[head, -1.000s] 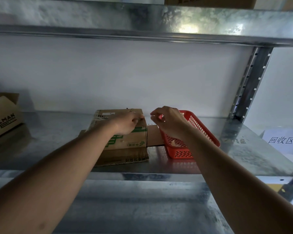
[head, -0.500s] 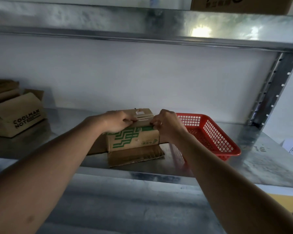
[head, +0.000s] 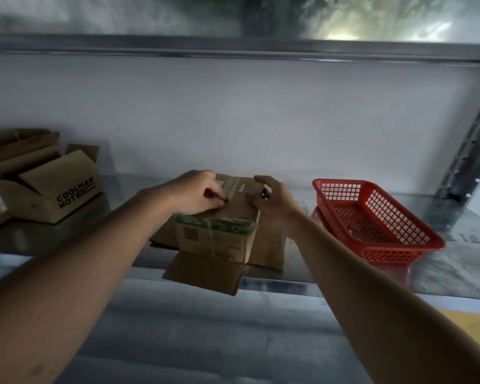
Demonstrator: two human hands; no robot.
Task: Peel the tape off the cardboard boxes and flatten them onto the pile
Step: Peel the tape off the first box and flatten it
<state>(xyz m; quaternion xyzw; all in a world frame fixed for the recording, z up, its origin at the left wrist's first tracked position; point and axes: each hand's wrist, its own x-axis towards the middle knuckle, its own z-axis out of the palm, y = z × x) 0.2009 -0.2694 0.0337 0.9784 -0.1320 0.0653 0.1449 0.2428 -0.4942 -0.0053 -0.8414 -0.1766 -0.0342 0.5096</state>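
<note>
A small brown cardboard box (head: 219, 236) with green print and a QR code stands on a pile of flattened cardboard (head: 205, 275) on the metal shelf (head: 455, 261). My left hand (head: 197, 194) lies on the box's top left with its fingertips curled, pinching at the tape seam (head: 234, 187). My right hand (head: 272, 200) grips the top right edge of the box. The tape runs across the top and down the front face.
A red plastic basket (head: 372, 220) sits to the right of the box. At the far left stands an open box marked COOLMAN NOT (head: 58, 195) with more cardboard (head: 14, 151) behind it. An upper shelf (head: 233, 42) hangs overhead, with an upright post (head: 474, 145) at right.
The box has been turned so its QR-code end faces me and drawn towards the shelf's front edge. Both hands have shifted on its top; the view has swung left.
</note>
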